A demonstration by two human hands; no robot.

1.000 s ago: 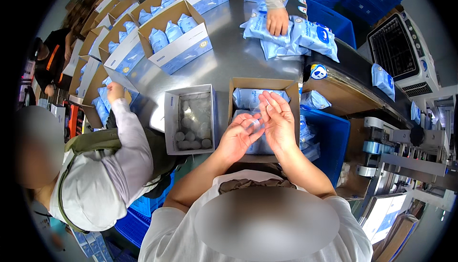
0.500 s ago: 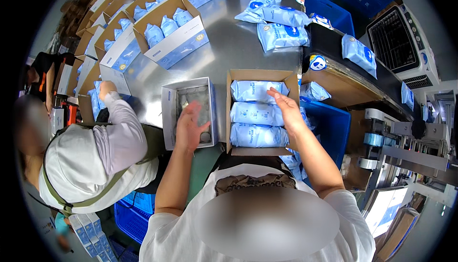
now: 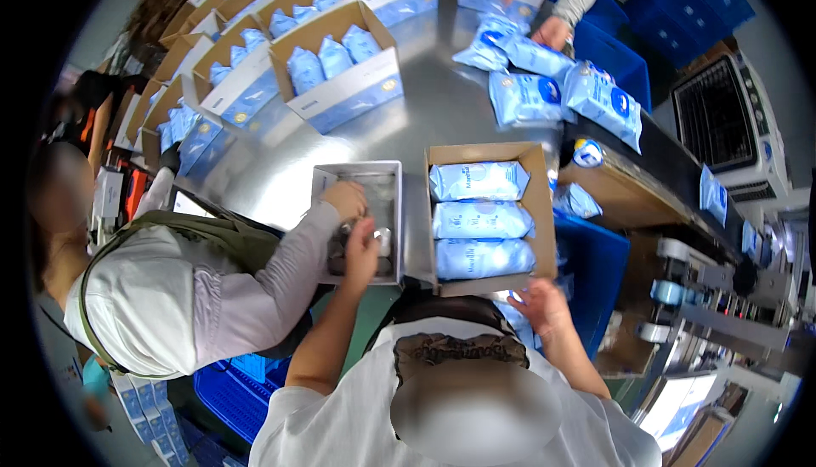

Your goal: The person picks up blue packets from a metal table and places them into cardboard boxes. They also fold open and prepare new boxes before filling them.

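Note:
My left hand (image 3: 362, 253) reaches into a small white box (image 3: 398, 256) of round, greyish translucent pieces (image 3: 381, 191). Its fingers look drawn together, and what they hold, if anything, cannot be made out. A co-worker's hand (image 3: 344, 201) dips into the same box just beyond mine. To the right stands an open carton (image 3: 535, 159) with three light-blue soft packs (image 3: 483, 220) lying in a column. By its near right corner, my right hand (image 3: 546, 307) is held with fingers apart and nothing in it.
Open cartons (image 3: 340, 93) of upright blue packs line the far left of the metal table (image 3: 429, 84). Loose packs (image 3: 527, 100) lie at the far right beside a dark conveyor (image 3: 659, 157), where another person's hands (image 3: 552, 33) reach in. A blue crate (image 3: 595, 271) stands right of my carton.
My right hand has left the packs and drawn back to the carton's near corner. My left hand remains at the white box, where the co-worker's hand has come in. Another person's hands appear far right.

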